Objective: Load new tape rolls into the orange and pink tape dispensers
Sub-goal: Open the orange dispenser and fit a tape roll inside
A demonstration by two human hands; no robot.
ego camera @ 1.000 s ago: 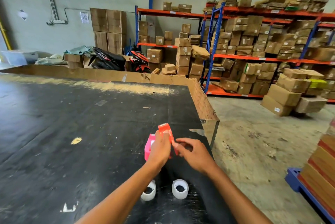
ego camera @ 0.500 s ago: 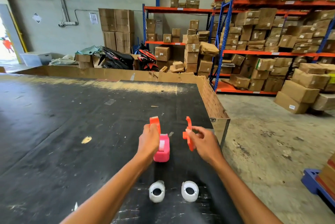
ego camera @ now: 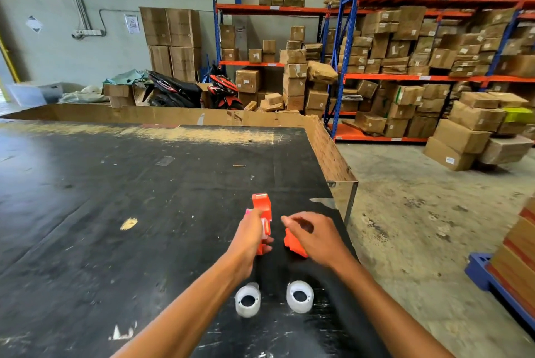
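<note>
My left hand (ego camera: pixel 248 237) is shut on the orange tape dispenser body (ego camera: pixel 262 207), held upright just above the black table (ego camera: pixel 115 198). A sliver of the pink dispenser (ego camera: pixel 247 211) shows behind my left knuckles; the rest is hidden. My right hand (ego camera: pixel 317 237) is curled over a detached orange dispenser piece (ego camera: pixel 293 245), low at the table surface, a short gap right of the body. Two white tape rolls (ego camera: pixel 247 299) (ego camera: pixel 300 297) lie side by side on the table, nearer to me than both hands, untouched.
The table's right edge, lined with a cardboard rim (ego camera: pixel 327 155), runs close to my right hand, with concrete floor beyond. A blue pallet (ego camera: pixel 489 276) of boxes stands at the far right. Shelves of cartons and parked scooters (ego camera: pixel 197 91) stand behind the table.
The orange dispenser came apart into two pieces, one in each hand. My right hand has since lowered its piece to the table, and the left hand keeps the body over the pink dispenser.
</note>
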